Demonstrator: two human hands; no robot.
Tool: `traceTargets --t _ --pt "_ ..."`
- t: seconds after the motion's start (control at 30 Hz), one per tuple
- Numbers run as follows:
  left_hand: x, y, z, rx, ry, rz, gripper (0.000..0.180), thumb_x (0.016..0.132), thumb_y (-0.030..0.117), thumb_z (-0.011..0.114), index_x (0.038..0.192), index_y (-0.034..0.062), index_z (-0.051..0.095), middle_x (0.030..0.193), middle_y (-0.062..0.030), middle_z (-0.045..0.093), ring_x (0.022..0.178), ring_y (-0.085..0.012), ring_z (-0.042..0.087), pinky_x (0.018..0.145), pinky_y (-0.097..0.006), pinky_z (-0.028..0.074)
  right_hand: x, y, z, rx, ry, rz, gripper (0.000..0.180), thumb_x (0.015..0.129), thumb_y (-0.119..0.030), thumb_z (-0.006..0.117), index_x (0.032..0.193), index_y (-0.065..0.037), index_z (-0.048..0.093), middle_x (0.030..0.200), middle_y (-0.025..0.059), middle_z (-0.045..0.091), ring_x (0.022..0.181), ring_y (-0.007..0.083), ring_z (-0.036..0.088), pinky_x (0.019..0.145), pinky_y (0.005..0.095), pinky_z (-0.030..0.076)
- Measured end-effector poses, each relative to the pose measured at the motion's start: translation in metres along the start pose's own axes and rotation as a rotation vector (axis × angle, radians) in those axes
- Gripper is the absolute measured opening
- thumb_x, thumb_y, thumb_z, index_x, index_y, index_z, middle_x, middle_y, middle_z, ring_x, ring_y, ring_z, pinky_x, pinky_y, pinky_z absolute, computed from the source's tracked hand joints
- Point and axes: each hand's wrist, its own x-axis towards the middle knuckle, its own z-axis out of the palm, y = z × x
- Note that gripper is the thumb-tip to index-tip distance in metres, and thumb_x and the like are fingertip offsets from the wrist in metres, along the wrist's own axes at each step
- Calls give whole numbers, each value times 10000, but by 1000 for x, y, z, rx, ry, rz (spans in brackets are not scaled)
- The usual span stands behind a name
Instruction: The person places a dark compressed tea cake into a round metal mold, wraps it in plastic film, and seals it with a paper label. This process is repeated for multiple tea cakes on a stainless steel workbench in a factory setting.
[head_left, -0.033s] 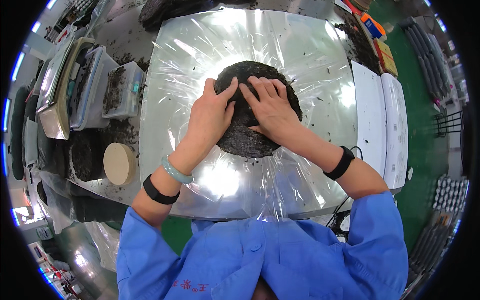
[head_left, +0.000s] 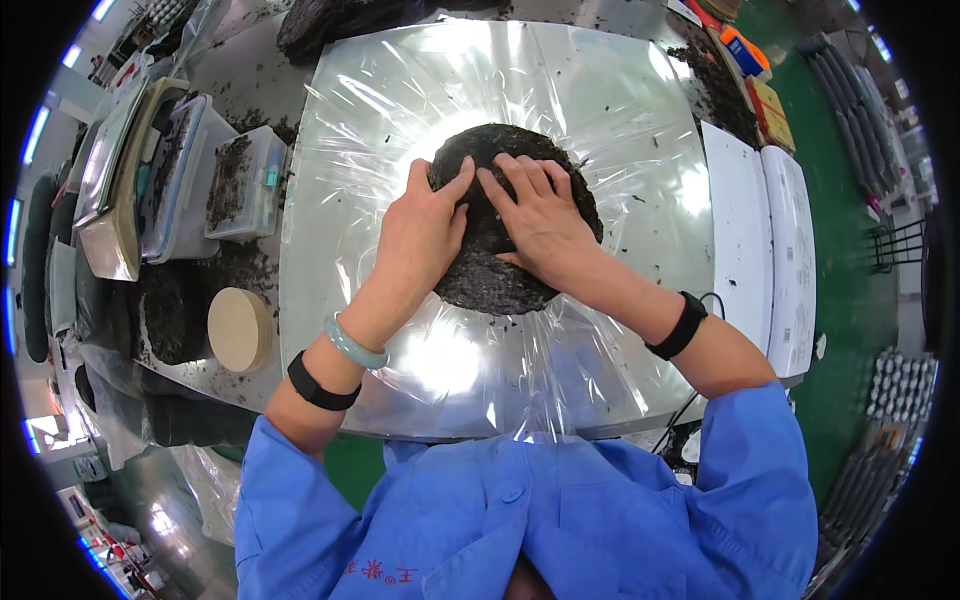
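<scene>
Pressing seems the step in hand: the dark round cake (head_left: 484, 240) sits beneath both hands, wrinkled clear film (head_left: 365, 135) around it. The right hand (head_left: 550, 225) spreads over its top; the left hand (head_left: 418, 235) touches its left side, grip unclear. Even pressure seems called for next.

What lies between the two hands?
A bare strip of the dark disc shows between the left hand and the right hand in the head view.
</scene>
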Motion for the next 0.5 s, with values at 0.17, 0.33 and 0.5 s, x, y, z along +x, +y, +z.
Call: traceTargets --t 0.17,0.33,0.5 --pt "-4 2 2 138 -29 -16 579 842 67 686 1389 222 576 1153 -215 529 809 -411 648 719 -457 551 2 10 6 215 41 -65 517 778 -304 797 1219 -100 622 1216 68 566 1200 249 484 1072 444 280" --pt "-4 2 6 244 47 -13 604 830 95 705 1397 256 570 1161 -195 536 788 -387 663 647 -449 554 -1 14 8 496 -312 -428 211 907 -308 679 806 -128 720 861 -10 620 956 207 548 1003 426 310" --pt "-8 15 -7 401 166 131 545 837 121 713 1362 204 592 1281 -171 503 1129 -365 552 920 -450 465 1 20 17 611 -160 -404 137 873 -243 722 872 -107 705 929 37 642 986 243 551 958 420 379"
